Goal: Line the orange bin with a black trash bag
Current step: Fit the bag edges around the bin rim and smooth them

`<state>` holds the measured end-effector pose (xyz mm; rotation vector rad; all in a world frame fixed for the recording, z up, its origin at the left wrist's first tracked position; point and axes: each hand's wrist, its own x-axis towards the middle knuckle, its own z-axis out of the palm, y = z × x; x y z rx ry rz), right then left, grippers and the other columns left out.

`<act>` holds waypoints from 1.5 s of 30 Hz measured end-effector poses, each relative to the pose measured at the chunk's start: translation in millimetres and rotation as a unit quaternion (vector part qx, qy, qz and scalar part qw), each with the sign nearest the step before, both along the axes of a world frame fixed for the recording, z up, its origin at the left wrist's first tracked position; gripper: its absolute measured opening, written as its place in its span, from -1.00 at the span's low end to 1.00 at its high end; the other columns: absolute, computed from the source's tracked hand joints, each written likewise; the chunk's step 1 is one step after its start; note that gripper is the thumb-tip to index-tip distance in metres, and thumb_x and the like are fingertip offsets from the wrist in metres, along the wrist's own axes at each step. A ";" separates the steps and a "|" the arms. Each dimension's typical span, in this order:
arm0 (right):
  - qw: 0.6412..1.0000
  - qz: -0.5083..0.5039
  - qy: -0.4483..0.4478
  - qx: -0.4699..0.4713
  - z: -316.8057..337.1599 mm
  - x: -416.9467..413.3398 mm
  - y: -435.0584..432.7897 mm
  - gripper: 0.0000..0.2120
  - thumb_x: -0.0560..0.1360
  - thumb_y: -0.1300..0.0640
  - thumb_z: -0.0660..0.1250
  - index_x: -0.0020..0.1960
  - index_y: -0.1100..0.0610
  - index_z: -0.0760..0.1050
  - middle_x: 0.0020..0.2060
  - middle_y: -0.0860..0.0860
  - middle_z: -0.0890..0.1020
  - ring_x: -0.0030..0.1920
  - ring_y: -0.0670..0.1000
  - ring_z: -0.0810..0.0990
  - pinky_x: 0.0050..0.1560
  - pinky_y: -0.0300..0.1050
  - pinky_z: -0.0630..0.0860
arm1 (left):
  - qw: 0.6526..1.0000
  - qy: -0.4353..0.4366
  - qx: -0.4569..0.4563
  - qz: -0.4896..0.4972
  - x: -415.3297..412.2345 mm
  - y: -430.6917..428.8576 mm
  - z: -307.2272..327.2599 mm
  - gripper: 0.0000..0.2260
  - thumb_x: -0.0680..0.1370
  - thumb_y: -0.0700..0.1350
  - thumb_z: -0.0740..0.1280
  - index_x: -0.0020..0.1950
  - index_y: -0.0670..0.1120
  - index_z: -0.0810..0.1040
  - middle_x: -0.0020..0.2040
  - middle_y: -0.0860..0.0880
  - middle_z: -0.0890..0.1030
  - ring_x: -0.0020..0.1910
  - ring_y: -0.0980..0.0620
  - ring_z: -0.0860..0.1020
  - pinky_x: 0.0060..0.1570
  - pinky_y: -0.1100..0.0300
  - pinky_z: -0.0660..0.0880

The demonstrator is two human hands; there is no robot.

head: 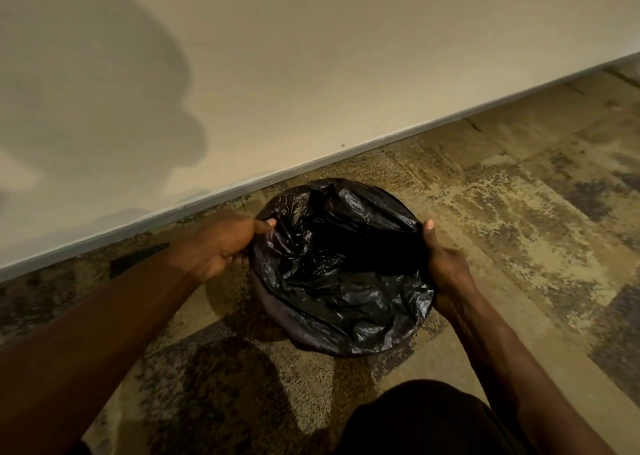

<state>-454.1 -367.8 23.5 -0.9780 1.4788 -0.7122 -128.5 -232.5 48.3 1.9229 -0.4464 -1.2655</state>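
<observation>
Black crinkled plastic bag (343, 274), round-mouthed, gripped by left hand (221, 247) and right hand (446, 267).

We have the trash bag (343, 267) between our hands; the left hand (221, 247) grips its left edge, the right hand (446, 271) its right edge. Behind it runs the wall (311, 56); carpet (519, 212) lies all around.
</observation>
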 end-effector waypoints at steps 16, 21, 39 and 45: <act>0.986 0.098 0.098 -0.091 30.4 15.0 -78.1 -0.73 0.59 0.04 0.48 0.01 0.28 0.70 -0.23 0.13 0.72 -0.30 0.03 0.67 -0.37 -0.18 0.61 | 0.981 -0.184 0.000 -0.068 17.0 -16.8 22.3 -0.33 0.33 0.44 0.53 -0.12 -0.20 0.65 -0.14 -0.15 0.72 -0.20 -0.12 0.67 -0.26 0.19 0.50; 0.965 0.183 0.091 -0.162 42.2 47.1 -80.4 -0.77 0.50 0.03 0.58 -0.16 0.18 0.68 -0.26 0.05 0.75 -0.31 -0.05 0.70 -0.36 -0.22 0.58 | 0.952 -0.292 -0.063 -0.064 1.4 -53.8 32.5 -0.62 0.41 0.19 0.63 -0.19 -0.06 0.59 -0.16 0.05 0.63 -0.18 0.12 0.56 -0.27 0.21 0.35; 0.924 0.298 0.148 -0.188 27.5 92.9 -89.4 -0.59 0.64 -0.01 0.42 -0.33 0.14 0.52 -0.56 -0.09 0.46 -0.60 -0.16 0.35 -0.56 -0.31 0.34 | 0.954 -0.259 -0.004 -0.148 8.3 -90.0 9.9 -0.49 0.67 0.20 0.33 -0.33 -0.09 0.37 -0.36 -0.04 0.36 -0.37 0.01 0.32 -0.29 0.10 0.18; 0.904 0.389 0.163 -0.069 32.9 106.2 -95.8 -0.62 0.70 0.10 0.27 -0.27 0.16 0.58 -0.49 -0.03 0.56 -0.50 -0.05 0.50 -0.49 -0.26 0.48 | 0.946 -0.284 0.043 -0.153 12.8 -86.0 12.4 -0.64 0.67 0.12 0.32 0.08 -0.21 0.55 -0.05 -0.14 0.58 -0.21 -0.02 0.50 -0.31 0.12 0.33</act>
